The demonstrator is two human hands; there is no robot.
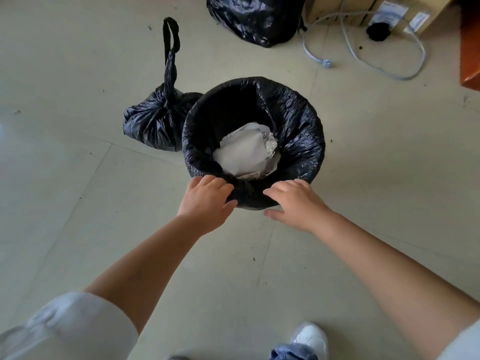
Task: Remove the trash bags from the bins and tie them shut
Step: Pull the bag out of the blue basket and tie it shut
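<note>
- Both arms reach forward and down to the near edge of a round bin lined with a black trash bag [293, 133].
- The left hand [207, 201] sits on the near rim, a bit to the left. Its fingers curl over the folded edge of the bag and its thumb is under the fold, so it holds the bag's edge.
- The right hand [293, 203] sits on the near rim, a bit to the right. Its fingers bend down onto the plastic and its thumb sticks out below, off the bag. It touches the bag, but I cannot tell if it has hold of it.
- The bag is in the bin, with its top folded over the rim all the way round. Crumpled white paper [241, 154] and a ball of foil [270, 144] lie inside it.
- A tied black bag [153, 120] lies on the tiled floor [78, 178], touching the bin's left side, with its long loop handle stretched away from the person.
- A bigger black bag [254, 19] lies farther off, near a grey cable [389, 71] and cardboard boxes [405, 11].
- A white shoe [311, 339] shows at the bottom.
</note>
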